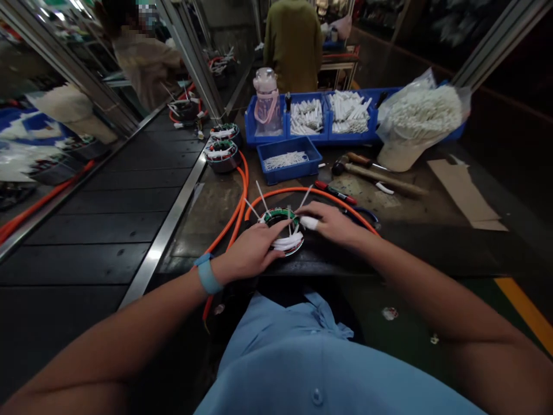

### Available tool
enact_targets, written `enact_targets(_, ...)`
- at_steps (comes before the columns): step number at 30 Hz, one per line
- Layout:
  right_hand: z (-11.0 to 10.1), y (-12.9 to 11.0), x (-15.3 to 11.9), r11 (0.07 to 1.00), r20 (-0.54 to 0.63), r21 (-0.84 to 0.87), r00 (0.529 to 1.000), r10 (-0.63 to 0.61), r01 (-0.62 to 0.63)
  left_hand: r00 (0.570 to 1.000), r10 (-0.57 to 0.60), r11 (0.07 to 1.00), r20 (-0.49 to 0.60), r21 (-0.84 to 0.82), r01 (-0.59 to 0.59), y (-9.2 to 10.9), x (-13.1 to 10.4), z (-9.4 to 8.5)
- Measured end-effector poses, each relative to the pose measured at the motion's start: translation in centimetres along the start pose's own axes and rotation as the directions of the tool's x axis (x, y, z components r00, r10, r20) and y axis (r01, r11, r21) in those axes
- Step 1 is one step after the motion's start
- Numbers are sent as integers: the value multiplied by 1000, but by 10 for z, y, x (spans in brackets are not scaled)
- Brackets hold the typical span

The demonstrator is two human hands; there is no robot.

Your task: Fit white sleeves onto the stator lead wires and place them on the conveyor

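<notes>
A round ring-shaped part [280,215] with a green inner edge and white wrapped bundles lies near the table's front edge. Several thin white strips stick up from its rim. My left hand [254,248] rests on its left side, index finger reaching across the ring and thumb at the near rim. On the right side, my right hand [330,223] has bent fingers at the rim, with a white covering on one finger; what its fingertips grip, if anything, is too small to make out. An orange tube [298,190] curves behind the ring.
Blue bins [285,135] of white pieces, a pink bottle [266,104] and a filled plastic bag [421,115] stand behind. A hammer [384,179], red marker [334,191] and cardboard [466,193] lie right. Similar rings [222,155] sit beside the conveyor [108,202]. Two people are beyond.
</notes>
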State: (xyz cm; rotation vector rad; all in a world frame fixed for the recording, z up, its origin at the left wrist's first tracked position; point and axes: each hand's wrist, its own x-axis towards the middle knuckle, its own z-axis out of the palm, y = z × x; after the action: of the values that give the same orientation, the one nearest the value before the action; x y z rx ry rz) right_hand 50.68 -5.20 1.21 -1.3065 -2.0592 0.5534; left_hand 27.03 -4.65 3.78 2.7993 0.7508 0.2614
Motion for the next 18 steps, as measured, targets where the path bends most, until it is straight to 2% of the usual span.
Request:
enact_targets(1, -15, 18, 0, 996, -99, 75, 993, 65, -57, 999, -23, 1000, -32, 2, 23, 2, 1, 4)
enact_targets(2, -35, 38, 1, 986, -233, 100, 960, 154, -134, 997, -39, 999, -66, 13, 40, 5, 3, 9)
enact_targets(3, -57, 59, 2, 970, -390, 86, 888, 243, -228, 993, -44, 998, -106, 34, 48, 8, 5, 15)
enact_targets(4, -81, 80, 4, 942, -566, 48, 768, 299, -331, 988, -35, 997, -154, 61, 45, 13, 7, 22)
enact_targets(5, -106, 99, 7, 894, -689, -22, 655, 311, -448, 978, -14, 995, -206, 91, 33, 17, 10, 29)
enact_targets(6, -130, 116, 10, 822, -771, -90, 562, 300, -562, 966, 16, 993, -258, 117, 15, 20, 11, 34)
enact_targets(7, -151, 130, 13, 785, -809, -104, 511, 291, -611, 952, 48, 991, -301, 137, -7, 22, 13, 39)
enact_targets(8, -168, 141, 16, 758, -827, -124, 489, 278, -641, 938, 77, 988, -338, 150, -27, 23, 14, 42)
enact_targets(9, -181, 150, 19, 744, -828, -151, 494, 265, -651, 927, 99, 987, -362, 156, -44, 24, 15, 45)
enact_targets(12, -196, 164, 31, 725, -778, -299, 599, 191, -620, 919, 127, 984, -374, 165, -68, 21, 16, 46)
enact_targets(14, -196, 170, 37, 705, -756, -371, 637, 148, -604, 919, 135, 983, -369, 166, -78, 19, 15, 46)
enact_targets(16, -198, 174, 40, 701, -770, -356, 619, 155, -618, 922, 138, 983, -362, 163, -83, 18, 15, 46)
enact_targets(18, -203, 173, 39, 717, -802, -302, 574, 165, -628, 928, 123, 986, -353, 151, -73, 20, 15, 46)
